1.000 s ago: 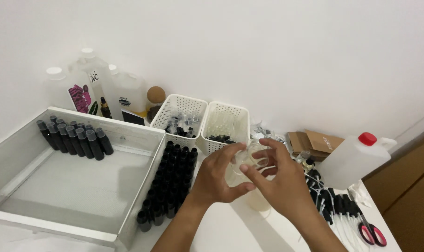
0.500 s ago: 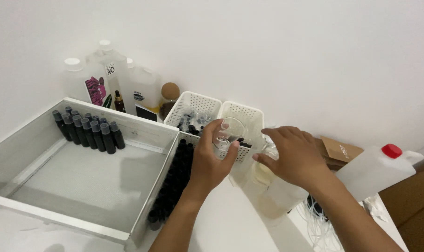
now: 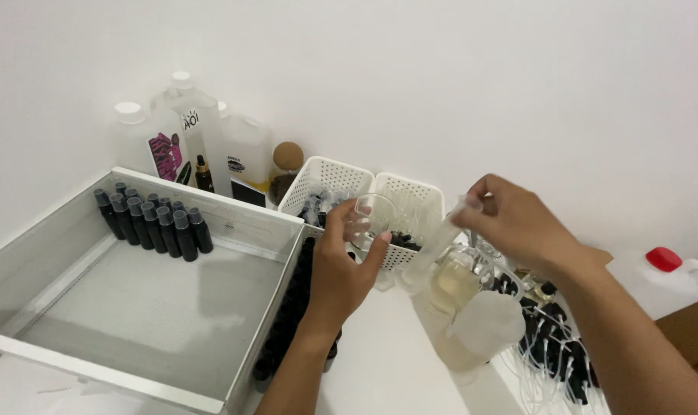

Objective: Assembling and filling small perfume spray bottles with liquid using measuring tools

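My left hand [image 3: 341, 269] is raised over the table and holds a small clear glass beaker [image 3: 370, 218] by its side, in front of the white baskets. My right hand [image 3: 518, 223] is to its right, fingers pinched on the top of a long clear tube like a syringe [image 3: 440, 240]. The tube slants down and left towards a clear container of pale yellow liquid [image 3: 455, 286]. The two hands are apart.
A large shallow grey tray [image 3: 134, 307] holds several black bottles [image 3: 153, 223] at its back; more black bottles [image 3: 295, 307] line its right side. Two white baskets [image 3: 414, 201], big white bottles [image 3: 187, 127], a cork-topped jar [image 3: 287, 165], a red-capped jug [image 3: 664, 277] and black pump tops [image 3: 553, 346] surround them.
The hands were together around a clear item low over the table; they have separated. The left hand has lifted the beaker and the right hand has drawn the tube up and right.
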